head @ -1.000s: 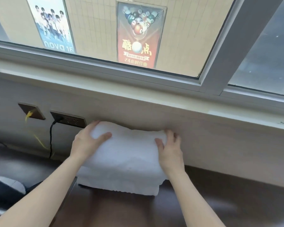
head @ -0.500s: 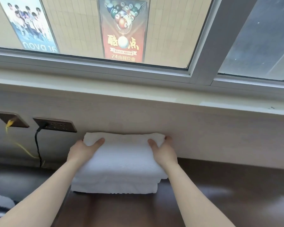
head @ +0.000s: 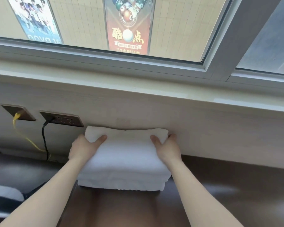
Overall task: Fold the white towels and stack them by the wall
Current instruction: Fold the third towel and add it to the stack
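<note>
Both forearms reach forward from the near edge, bare, converging slightly toward the wall (head: 211, 128). My left hand (head: 82, 149) grips the left end of the towel stack (head: 125, 164), wrist roughly level and back of the hand up. The thumb (head: 101, 138) lies flat on the top towel, pointing right. The rest of that hand wraps down the left side and is hidden, so I cannot tell how those digits sit.

My right hand (head: 168, 150) mirrors it on the right end. Its thumb lies on top pointing left, and the fingers (head: 172, 136) curl round the far right corner, close together, right by the wall.

The towel stack consists of folded white towels, several layers, squared up. It sits on the dark brown counter (head: 236, 190) with its far edge against the wall, below the window sill (head: 138, 89). The long axis runs left to right, parallel to the wall. Layered folded edges face me on the near side. The top surface is flat and level.

Left of the stack, on the wall, are two brown socket plates. A black cable (head: 43, 138) is plugged into the nearer plate (head: 62, 119), and a yellow cable (head: 16, 126) into the far-left one. Both hang down toward the counter.
</note>
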A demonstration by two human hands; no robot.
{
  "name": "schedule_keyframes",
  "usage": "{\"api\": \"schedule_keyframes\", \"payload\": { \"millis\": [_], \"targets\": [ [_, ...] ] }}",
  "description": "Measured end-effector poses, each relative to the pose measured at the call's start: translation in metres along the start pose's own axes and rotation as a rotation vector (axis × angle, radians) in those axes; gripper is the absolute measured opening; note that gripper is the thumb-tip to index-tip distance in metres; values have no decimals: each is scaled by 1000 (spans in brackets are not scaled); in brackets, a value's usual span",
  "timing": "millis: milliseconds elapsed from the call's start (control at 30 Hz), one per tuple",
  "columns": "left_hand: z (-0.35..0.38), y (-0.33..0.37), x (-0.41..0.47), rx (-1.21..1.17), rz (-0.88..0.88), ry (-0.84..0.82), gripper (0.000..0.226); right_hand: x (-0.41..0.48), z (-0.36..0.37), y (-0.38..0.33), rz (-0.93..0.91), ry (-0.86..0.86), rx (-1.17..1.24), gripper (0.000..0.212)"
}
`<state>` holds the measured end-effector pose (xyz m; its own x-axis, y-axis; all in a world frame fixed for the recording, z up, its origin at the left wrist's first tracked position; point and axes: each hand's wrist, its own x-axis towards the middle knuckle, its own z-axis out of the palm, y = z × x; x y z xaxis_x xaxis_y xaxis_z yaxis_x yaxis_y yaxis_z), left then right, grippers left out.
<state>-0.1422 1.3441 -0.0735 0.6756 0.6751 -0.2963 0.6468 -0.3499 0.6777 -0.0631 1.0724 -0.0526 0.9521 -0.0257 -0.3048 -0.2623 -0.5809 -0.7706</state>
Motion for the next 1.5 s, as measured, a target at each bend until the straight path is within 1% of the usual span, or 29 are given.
{"api": "schedule_keyframes", "payload": {
  "millis": [200,267,333,400,467,500,533,567,600,633,700,800,867,933,1033,1133,1200,1300,1400,1500],
  "targets": [
    [9,-3,11,-44,-11,-9,106,7,10,1,35,22,-149,83],
    [12,-3,11,14,-1,29,106,4,12,4,5,89,-202,82],
    [12,0,9,168,47,126,105,-3,12,3,-72,221,-264,75],
    [11,4,7,338,163,241,94,-12,10,-1,-218,378,-314,59],
    [11,10,2,409,398,353,71,-21,10,-6,-498,538,-456,44],
    [14,16,-4,405,524,378,63,-24,12,-9,-657,556,-535,38],
    [17,22,-12,392,621,326,59,-28,16,-12,-796,503,-597,34],
    [22,28,-21,379,695,219,59,-31,21,-14,-896,414,-633,32],
    [28,32,-29,387,739,98,62,-34,26,-14,-944,324,-649,30],
    [33,33,-35,426,770,-3,66,-35,30,-13,-947,246,-654,31],
    [40,28,-38,518,782,-133,76,-35,34,-8,-850,151,-666,43],
    [39,23,-28,533,739,-257,78,-32,32,0,-715,83,-687,63],
    [34,20,-22,554,740,-303,75,-33,31,3,-658,41,-687,70],
    [28,16,-18,575,749,-293,75,-34,30,5,-595,6,-694,72],
    [26,9,-16,603,747,-265,82,-33,27,6,-512,-70,-715,72],
    [23,7,-12,645,673,-191,86,-27,23,2,-453,-124,-759,67],
    [18,6,-9,642,618,-174,87,-22,22,1,-420,-149,-759,62],
    [16,3,-5,623,586,-211,85,-19,24,4,-435,-154,-764,59],
    [20,2,-4,617,580,-213,77,-18,23,8,-467,-134,-752,60],
    [18,3,-8,635,574,-230,72,-20,16,9,-470,-179,-744,64]
  ]
}}
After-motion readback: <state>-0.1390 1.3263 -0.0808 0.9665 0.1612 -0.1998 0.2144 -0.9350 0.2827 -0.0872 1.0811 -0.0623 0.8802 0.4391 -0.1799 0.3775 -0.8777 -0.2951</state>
